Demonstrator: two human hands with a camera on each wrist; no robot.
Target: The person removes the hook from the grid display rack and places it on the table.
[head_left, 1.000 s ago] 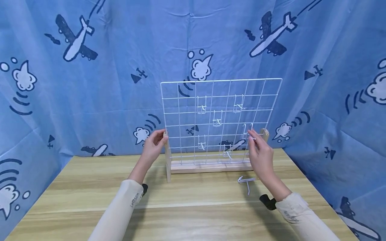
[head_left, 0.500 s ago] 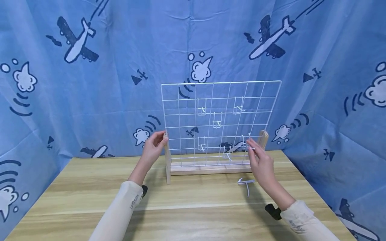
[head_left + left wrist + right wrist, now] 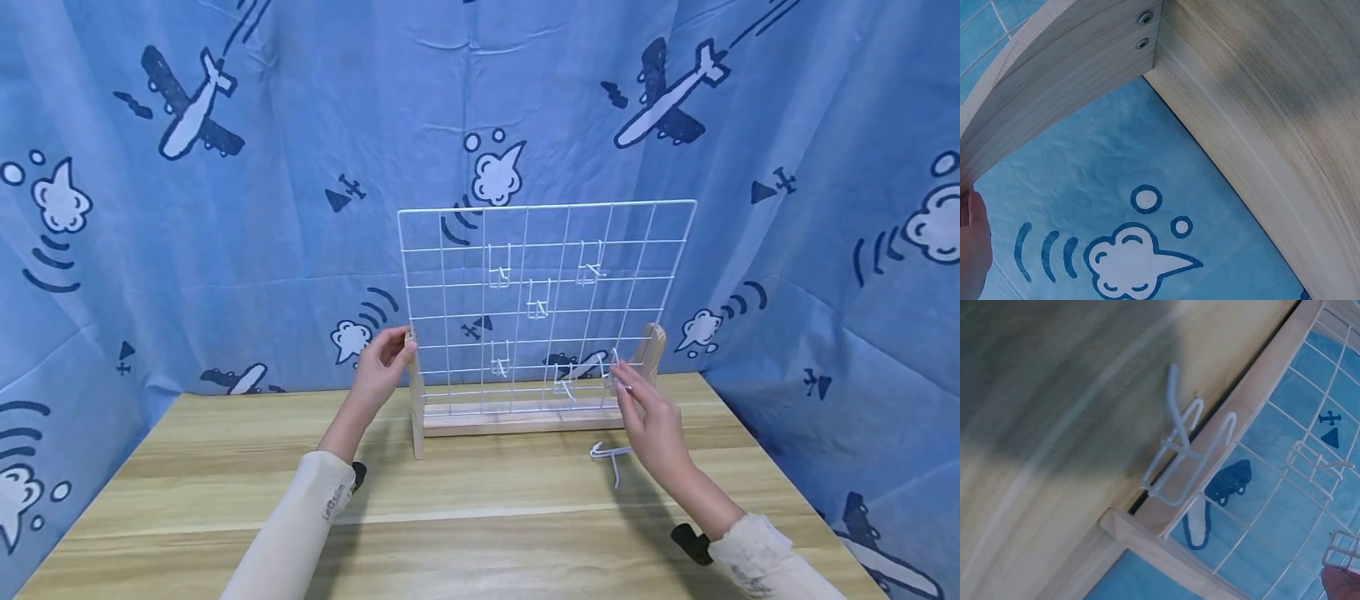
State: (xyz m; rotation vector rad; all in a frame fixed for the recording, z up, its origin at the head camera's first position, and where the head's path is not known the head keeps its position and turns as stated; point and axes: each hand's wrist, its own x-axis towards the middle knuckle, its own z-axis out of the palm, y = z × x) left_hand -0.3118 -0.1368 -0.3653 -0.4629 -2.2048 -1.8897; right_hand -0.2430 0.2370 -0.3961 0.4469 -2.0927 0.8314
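A white wire grid panel (image 3: 547,203) stands upright in a wooden stand (image 3: 525,427) on the table. My left hand (image 3: 377,368) holds the stand's left upright (image 3: 417,417) near its top; in the left wrist view only fingertips (image 3: 977,219) show at the wood's edge. Between thumb and fingers, my right hand (image 3: 654,423) pinches a white wire hook (image 3: 1340,549) at the grid's lower right. Whether the hook's bent ends sit over a wire is hard to tell. Several similar hooks, one being a middle hook (image 3: 537,308), hang on the grid.
A loose white hook (image 3: 611,452) lies on the wood-grain table (image 3: 465,533), in front of the stand and below my right hand. The stand's right upright (image 3: 654,346) is just behind that hand. A blue curtain (image 3: 300,250) with airplane prints surrounds the table.
My right hand has moved down along the grid's right part, carrying the hook from about mid-height to a lower row. The left hand keeps its hold on the upright.
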